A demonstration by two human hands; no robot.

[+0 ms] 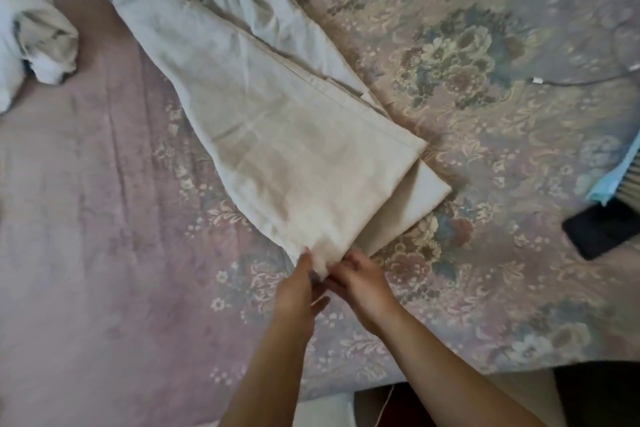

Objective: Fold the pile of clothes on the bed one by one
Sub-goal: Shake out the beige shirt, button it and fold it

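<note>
Head view, trousers: the cream trousers (277,135) lay diagonally across the floral bedspread (485,149).
Our hands: our left hand (301,291) and right hand (360,284) pinched one hem corner together.
Around us: crumpled white clothes (31,28) far left; a black phone (602,229) and a charging cable (571,81) right, well apart.

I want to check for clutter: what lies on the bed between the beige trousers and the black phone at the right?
In the head view, only bare floral bedspread lies between the beige trousers and the black phone.
</note>
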